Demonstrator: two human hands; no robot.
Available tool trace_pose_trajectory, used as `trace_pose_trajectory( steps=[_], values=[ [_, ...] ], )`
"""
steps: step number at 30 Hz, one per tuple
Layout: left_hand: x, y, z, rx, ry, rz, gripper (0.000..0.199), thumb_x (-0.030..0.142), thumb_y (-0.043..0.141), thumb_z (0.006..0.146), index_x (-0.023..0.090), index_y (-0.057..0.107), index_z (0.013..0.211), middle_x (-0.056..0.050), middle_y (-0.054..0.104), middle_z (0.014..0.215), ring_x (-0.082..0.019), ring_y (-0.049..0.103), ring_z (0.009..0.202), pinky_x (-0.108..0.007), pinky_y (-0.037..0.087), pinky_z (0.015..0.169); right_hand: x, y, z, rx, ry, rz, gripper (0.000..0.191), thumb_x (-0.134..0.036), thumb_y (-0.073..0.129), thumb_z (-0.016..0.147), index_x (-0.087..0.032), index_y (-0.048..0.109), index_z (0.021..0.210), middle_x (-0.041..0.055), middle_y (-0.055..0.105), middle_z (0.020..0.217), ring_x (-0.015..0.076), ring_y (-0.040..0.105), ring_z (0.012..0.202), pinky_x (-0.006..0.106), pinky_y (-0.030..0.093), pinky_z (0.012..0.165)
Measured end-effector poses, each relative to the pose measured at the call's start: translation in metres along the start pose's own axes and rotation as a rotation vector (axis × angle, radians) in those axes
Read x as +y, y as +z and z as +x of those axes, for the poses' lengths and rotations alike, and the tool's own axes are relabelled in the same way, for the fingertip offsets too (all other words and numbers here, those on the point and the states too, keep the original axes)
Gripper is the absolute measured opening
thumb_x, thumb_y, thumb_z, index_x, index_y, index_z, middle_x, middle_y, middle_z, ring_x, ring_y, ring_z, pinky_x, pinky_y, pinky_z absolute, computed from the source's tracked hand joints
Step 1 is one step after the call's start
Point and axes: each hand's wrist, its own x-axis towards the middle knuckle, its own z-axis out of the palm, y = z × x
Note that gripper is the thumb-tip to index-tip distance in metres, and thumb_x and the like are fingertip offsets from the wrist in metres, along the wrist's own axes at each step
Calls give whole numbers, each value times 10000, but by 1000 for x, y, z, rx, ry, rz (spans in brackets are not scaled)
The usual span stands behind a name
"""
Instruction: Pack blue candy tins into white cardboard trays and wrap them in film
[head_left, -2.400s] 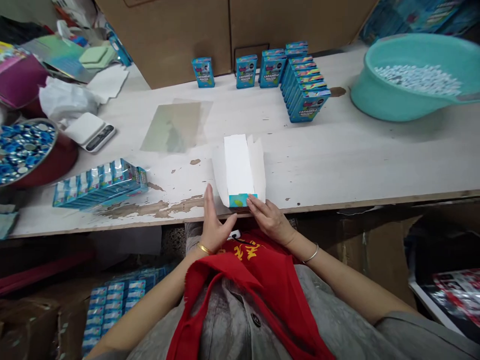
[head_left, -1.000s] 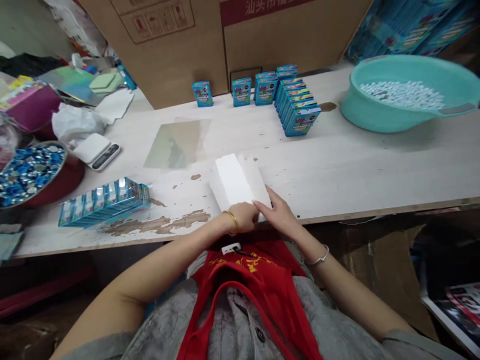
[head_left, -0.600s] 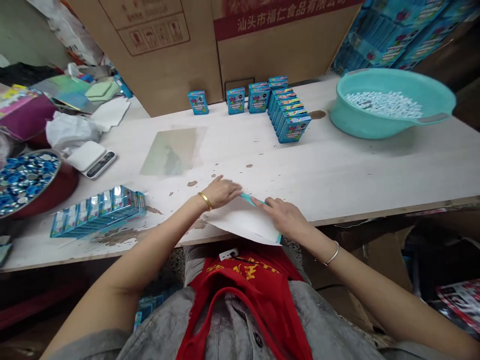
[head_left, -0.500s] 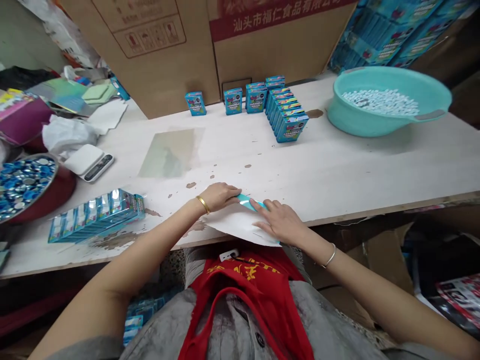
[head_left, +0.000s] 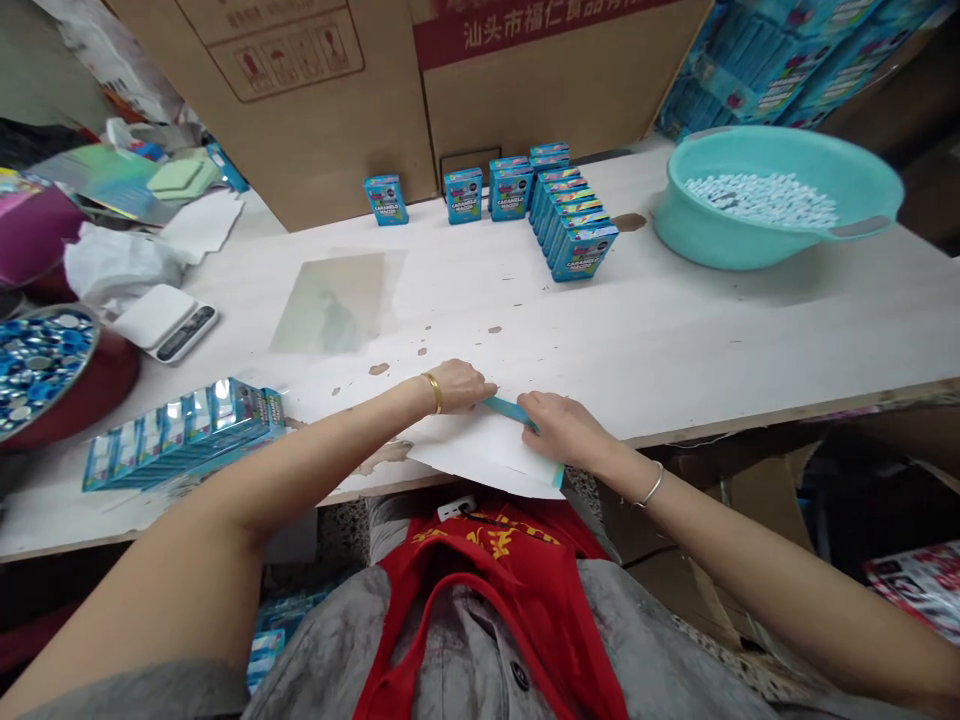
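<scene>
Left hand [head_left: 457,387] and right hand [head_left: 562,430] are both down on a white paperboard carton blank [head_left: 480,452], which lies flat and slightly skewed on the front edge of a scuffed white-painted table [head_left: 697,330], with its near corner hanging just past the edge. A narrow blue printed strip [head_left: 510,411] shows between the hands, and the right hand's fingers [head_left: 529,402] touch it. The left hand sits on the far edge of the blank, fingers curled slightly down, just beside the strip. Both grips look narrow and low over the board, but cannot tell if either hand is actually pinching it. Gold bangle [head_left: 433,392] on left wrist, silver bangle [head_left: 652,486] on right. Behind: blue Caramelo Macizo boxes [head_left: 574,222] stand in a row and a few singles; teal plastic basin [head_left: 701,240] with small white pieces [head_left: 761,198] at far right. Left side: blue multi-box pack [head_left: 180,435] near the left forearm, white kitchen scale [head_left: 165,322], clear plastic sheet [head_left: 330,315], blue gems [head_left: 41,360] in a red bowl [head_left: 105,385]. Red bib [head_left: 487,620] over gray shirt [head_left: 660,640] on the person.
</scene>
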Motion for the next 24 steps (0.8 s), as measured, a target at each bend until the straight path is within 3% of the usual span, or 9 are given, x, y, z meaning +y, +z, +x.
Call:
trace_pose_trajectory(
  steps=[5, 11, 13, 15, 17, 19, 22, 24],
  values=[
    [9, 5, 11, -44, -39, 6, 246, 99, 419, 892, 156, 640, 983, -137, 702, 879, -251, 654, 857, -327, 422, 682, -4, 9, 7, 12, -14, -143, 235, -51, 396, 886, -165, 570, 995, 110, 620, 889, 237, 575, 786, 316, 314, 534],
    [6, 8, 14, -24, -171, -70, 247, 106, 426, 901, 156, 600, 1069, -134, 693, 900, -237, 655, 864, -328, 442, 733, 17, 5, 16, 81, -88, -201, 269, -7, 403, 877, -159, 591, 997, 118, 608, 896, 236, 539, 828, 308, 314, 542],
    [3, 5, 6, -4, -198, -78, 292, 94, 403, 902, 160, 569, 1134, -134, 680, 960, -234, 646, 872, -329, 444, 732, 25, -1, 22, 94, -117, -208, 268, -26, 417, 882, -170, 601, 1012, 107, 610, 898, 225, 531, 819, 305, 312, 554],
    [2, 1, -9, 96, -177, -76, 314, 148, 423, 916, 159, 533, 1209, -152, 644, 1087, -252, 620, 952, -352, 442, 779, 33, -6, 30, 94, -130, -213, 277, -49, 425, 890, -189, 607, 1045, 95, 613, 903, 215, 528, 807, 299, 300, 554],
    [8, -1, -31, 238, -109, -122, 401, 320, 510, 911, 164, 488, 1280, -160, 594, 1194, -271, 576, 1046, -374, 427, 857, 39, -8, 39, 80, -146, -191, 286, -72, 438, 895, -206, 609, 1082, 87, 617, 920, 207, 534, 807, 292, 299, 560],
    [19, 0, -52, 287, -19, -233, 526, 469, 572, 863, 176, 477, 1290, -136, 591, 1205, -255, 567, 1052, -352, 420, 879, 45, -9, 47, 46, -165, -145, 306, -76, 446, 894, -214, 613, 1109, 84, 622, 936, 205, 548, 817, 289, 323, 581],
    [34, 7, -69, 192, 13, -380, 265, 370, 479, 925, 191, 566, 1101, -69, 659, 1029, -190, 602, 882, -289, 423, 760, 48, -16, 51, 18, -158, 2, 352, -81, 450, 898, -213, 588, 1194, 89, 637, 973, 212, 578, 853, 302, 404, 658],
    [35, 12, -66, 191, -68, -447, 167, 279, 437, 937, 195, 567, 1000, -32, 665, 876, -166, 587, 765, -271, 401, 684, 42, -23, 43, 135, -163, 155, 369, -162, 466, 931, -193, 513, 1296, 108, 629, 1069, 224, 585, 940, 331, 457, 760]
  ],
)
